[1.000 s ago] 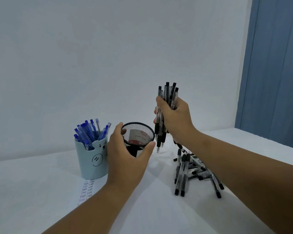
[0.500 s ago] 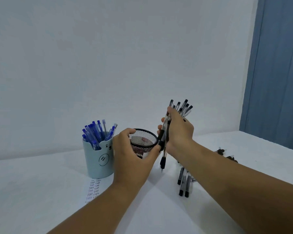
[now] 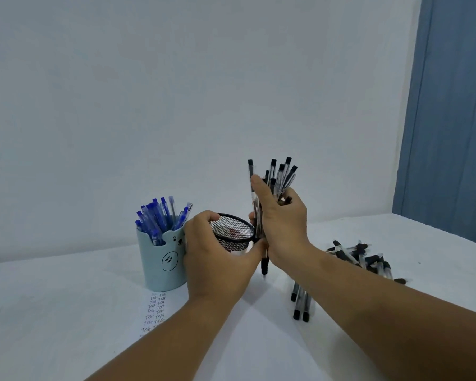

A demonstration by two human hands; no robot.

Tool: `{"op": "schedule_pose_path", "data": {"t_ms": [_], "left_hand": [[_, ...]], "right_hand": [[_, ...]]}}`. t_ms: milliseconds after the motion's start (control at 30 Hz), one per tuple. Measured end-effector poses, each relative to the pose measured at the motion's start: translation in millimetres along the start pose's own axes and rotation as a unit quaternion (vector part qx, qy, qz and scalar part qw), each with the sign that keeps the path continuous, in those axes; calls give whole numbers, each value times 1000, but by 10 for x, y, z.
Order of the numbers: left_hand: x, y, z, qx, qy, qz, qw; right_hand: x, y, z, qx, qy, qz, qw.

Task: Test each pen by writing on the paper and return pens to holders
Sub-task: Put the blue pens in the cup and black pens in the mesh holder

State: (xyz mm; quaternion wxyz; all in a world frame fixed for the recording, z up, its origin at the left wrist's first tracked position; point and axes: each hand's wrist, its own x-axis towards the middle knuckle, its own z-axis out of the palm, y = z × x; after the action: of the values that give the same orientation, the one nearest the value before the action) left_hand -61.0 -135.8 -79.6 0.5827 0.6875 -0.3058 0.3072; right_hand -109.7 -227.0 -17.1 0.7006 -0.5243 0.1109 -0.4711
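My right hand (image 3: pixel 282 226) grips a bundle of black pens (image 3: pixel 276 177), upright, just right of the black mesh holder (image 3: pixel 232 233). The bundle's lower tips reach below my hand beside the holder's wall. My left hand (image 3: pixel 215 257) wraps the mesh holder from the front and left. A pale blue bear-face holder (image 3: pixel 161 259) full of blue pens (image 3: pixel 160 215) stands to the left, touching my left hand. A strip of paper (image 3: pixel 154 312) with rows of handwritten "Test" lies in front of it.
More black pens lie loose on the white table: a scattered heap (image 3: pixel 366 258) at the right and a few (image 3: pixel 300 301) below my right forearm. A white wall stands close behind, and a blue panel (image 3: pixel 451 119) fills the far right.
The bundle in my right hand dropped from above the mesh holder to beside its right wall, then tilted more upright. My left hand stayed on the holder.
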Motion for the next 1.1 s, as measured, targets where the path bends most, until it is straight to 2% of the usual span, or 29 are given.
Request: {"op": "schedule_pose_path", "data": {"t_ms": [233,533,667,833,1100], "left_hand": [[12,42,16,-10,12,-36,999],[-10,-36,-47,-66,-68,-63,994],[-10,-21,-46,-71,-69,-65,993],[-6,-46,-57,-76,-63,-71,993],[5,-81,-67,-81,-58,-73,992]], "right_hand": [[-27,21,-129,-73,-81,-4,994],[108,-61,-214,-101,-53,-32,993],[142,-51,-251,-125,-57,-65,988],[101,131,-325,-176,-62,-42,981],[155,180,-340,-172,-64,-36,982]]}}
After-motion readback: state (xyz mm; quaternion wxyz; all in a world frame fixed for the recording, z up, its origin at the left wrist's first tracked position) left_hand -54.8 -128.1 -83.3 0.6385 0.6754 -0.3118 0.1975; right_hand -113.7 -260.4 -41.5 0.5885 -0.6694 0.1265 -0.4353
